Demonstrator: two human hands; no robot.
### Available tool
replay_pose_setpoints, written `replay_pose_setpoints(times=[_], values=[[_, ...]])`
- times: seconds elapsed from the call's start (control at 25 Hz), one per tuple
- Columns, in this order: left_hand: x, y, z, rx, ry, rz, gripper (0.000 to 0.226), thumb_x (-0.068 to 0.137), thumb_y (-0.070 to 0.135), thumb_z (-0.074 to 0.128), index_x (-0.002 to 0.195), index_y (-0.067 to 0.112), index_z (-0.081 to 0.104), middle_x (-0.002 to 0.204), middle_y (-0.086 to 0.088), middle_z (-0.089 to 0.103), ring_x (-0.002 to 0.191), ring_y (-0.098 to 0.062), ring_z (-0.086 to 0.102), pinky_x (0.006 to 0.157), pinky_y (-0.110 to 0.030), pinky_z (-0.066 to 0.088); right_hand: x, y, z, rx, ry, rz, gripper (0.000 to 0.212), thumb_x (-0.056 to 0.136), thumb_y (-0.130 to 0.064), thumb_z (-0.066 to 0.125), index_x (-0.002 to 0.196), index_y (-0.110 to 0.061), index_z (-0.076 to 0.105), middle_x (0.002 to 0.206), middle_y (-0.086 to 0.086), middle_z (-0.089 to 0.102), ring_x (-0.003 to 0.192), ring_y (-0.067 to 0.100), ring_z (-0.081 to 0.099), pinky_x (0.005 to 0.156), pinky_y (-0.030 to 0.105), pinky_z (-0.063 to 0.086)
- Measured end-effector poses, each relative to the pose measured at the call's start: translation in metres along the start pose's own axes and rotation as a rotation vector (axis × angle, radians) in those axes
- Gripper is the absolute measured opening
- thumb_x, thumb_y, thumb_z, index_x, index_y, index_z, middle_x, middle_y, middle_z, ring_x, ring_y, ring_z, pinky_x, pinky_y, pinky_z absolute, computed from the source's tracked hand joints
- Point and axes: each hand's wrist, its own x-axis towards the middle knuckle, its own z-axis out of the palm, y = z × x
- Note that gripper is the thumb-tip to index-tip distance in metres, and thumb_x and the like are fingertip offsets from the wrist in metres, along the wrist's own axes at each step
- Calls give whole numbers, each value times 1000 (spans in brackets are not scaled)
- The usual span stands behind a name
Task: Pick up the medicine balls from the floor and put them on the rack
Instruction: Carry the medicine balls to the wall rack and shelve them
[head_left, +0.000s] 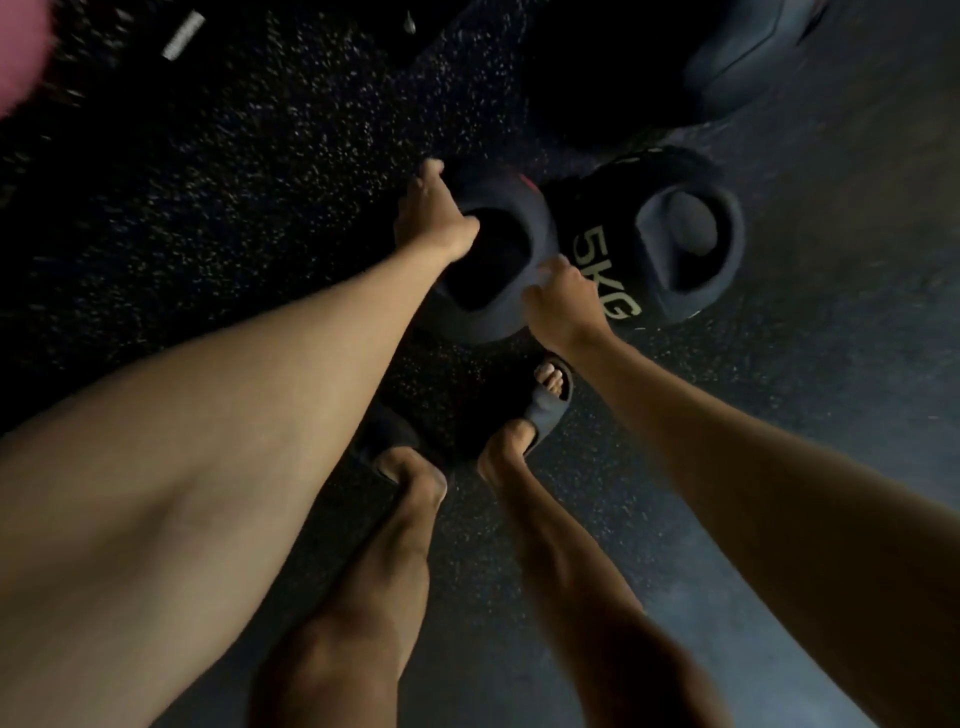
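Observation:
A dark medicine ball (511, 218) with a hollow grip lies on the speckled black floor just ahead of my feet. My left hand (431, 213) holds its left rim, thumb at the edge of the hollow. On the ball's lower right edge, my right hand (563, 306) has its fingers curled against it. A second dark ball marked "5KG" (649, 244) rests right beside it, touching on the right. No rack is in view.
A larger dark ball or similar round object (737, 62) sits at the top right. A pink blurred shape (18, 52) fills the top left corner, near a white strip (183, 35). My feet in dark slides (545, 405) stand just behind the balls.

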Motion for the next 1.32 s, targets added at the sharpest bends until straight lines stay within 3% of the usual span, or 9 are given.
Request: replay_pose_setpoints(times=[0.16, 0.36, 0.64, 0.72, 0.88, 1.0, 1.08, 1.2, 1.32], values=[[49, -14, 26, 170, 46, -16, 70, 88, 17, 71, 148, 15, 36, 155, -7, 38, 144, -27, 36, 117, -40, 33, 57, 18, 23, 299, 86, 191, 54, 101, -27, 45, 148, -5, 30, 145, 24, 45, 132, 42, 46, 106, 42, 40], [37, -66, 16, -53, 0, -86, 61, 80, 19, 77, 134, 18, 48, 136, -7, 58, 122, -28, 58, 104, -38, 48, 58, 21, 57, 573, 89, 322, 65, 107, -49, 28, 157, -8, 24, 156, 20, 38, 142, 36, 39, 112, 39, 33], [-62, -205, 62, -294, -106, -341, 109, 63, 20, 84, 155, 11, 27, 150, -17, 46, 138, -31, 47, 115, -41, 39, 41, 8, 104, 575, 18, 327, 79, 98, -67, 33, 159, -18, 19, 159, 18, 33, 144, 40, 35, 112, 58, 37], [-69, -260, 88, -276, -140, -424, 93, 64, 23, 81, 146, 12, 39, 139, -15, 56, 129, -32, 54, 110, -46, 44, 35, -1, 125, 468, -31, 302, 85, 96, -69, 38, 161, -20, 12, 161, 23, 26, 146, 42, 30, 117, 54, 32], [-91, -288, 92, -455, -231, -577, 10, 95, 9, 53, 95, 10, 63, 99, -11, 66, 109, -26, 60, 94, -40, 48, 12, 10, 150, 320, -72, 220, 86, 100, -56, 46, 162, -17, 1, 165, 20, 14, 151, 38, 18, 119, 44, 14], [-92, -263, 46, -745, -12, -711, 34, 104, 31, 40, 126, 13, 58, 123, -10, 63, 111, -25, 59, 89, -47, 49, -3, 35, 160, 321, -115, 167, 95, 96, -53, 58, 162, -17, 0, 165, 16, 17, 152, 36, 16, 123, 43, 13], [-90, -233, 28, -779, 6, -689, 50, 103, 51, 37, 142, 20, 48, 142, -7, 53, 121, -30, 56, 92, -52, 52, -9, 57, 164, 377, -136, 202, 104, 82, -74, 60, 160, -32, 6, 163, 11, 27, 149, 35, 26, 120, 54, 24], [-87, -186, 26, -1033, -127, -575, 60, 105, 56, 22, 153, 21, 31, 152, 2, 39, 122, -29, 55, 97, -44, 54, -3, 77, 163, 679, -44, 359, 75, 88, -79, 42, 147, -34, 33, 146, 6, 47, 126, 32, 51, 97, 59, 50], [-68, -221, 71, -738, -190, -515, 100, 68, 99, 34, 152, 46, 20, 162, -2, 28, 143, -37, 34, 111, -67, 27, 24, 95, 169, 806, 24, 510, 98, 76, -90, 32, 147, -23, 32, 143, 9, 50, 122, 38, 54, 98, 64, 48]])
